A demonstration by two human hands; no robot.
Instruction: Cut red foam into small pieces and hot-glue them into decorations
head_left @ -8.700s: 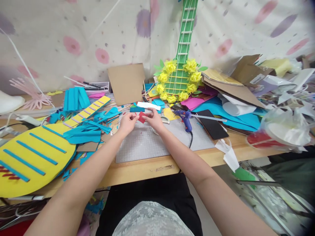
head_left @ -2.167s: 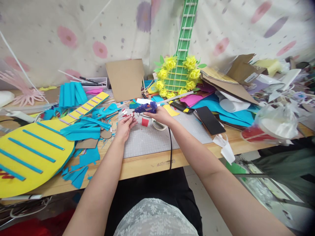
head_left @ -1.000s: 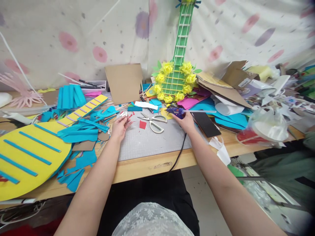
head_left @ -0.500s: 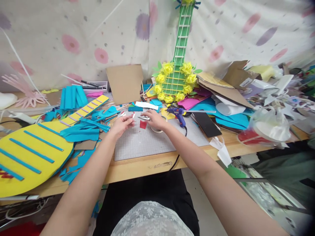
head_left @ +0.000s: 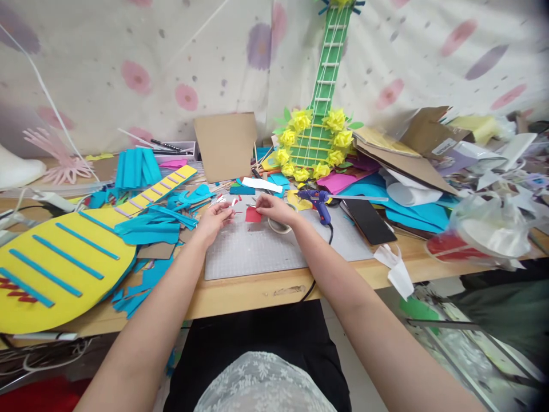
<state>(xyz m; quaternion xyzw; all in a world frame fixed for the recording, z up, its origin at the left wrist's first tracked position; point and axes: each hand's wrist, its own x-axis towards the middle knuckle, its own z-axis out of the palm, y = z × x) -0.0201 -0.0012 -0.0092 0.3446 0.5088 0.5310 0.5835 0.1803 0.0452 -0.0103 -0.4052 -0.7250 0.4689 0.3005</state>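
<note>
My left hand [head_left: 215, 220] is over the left part of the grey cutting mat [head_left: 240, 257], fingertips pinched together. A small white piece [head_left: 234, 202] and a thin red strip [head_left: 238, 213] show at its fingertips; which of them it grips is hard to make out. My right hand [head_left: 274, 209] is closed round a slim metal tool [head_left: 251, 205], whose tip points left; its kind is mostly hidden by the fingers. A red square [head_left: 253, 215] lies just below that tip. Partly under my right wrist is a roll of tape [head_left: 279, 227].
Right of my hands lies a blue glue gun [head_left: 319, 204] with its cord, then a black phone [head_left: 369, 220]. A yellow guitar shape [head_left: 64, 257] and blue scraps [head_left: 148, 232] cover the left. Behind stands a green guitar with yellow flowers [head_left: 315, 137]. A bagged cup [head_left: 467, 240] is far right.
The view has swung slightly left. My right hand has drawn a little away from my left, and less of the metal tool shows. My left hand keeps its pinch.
</note>
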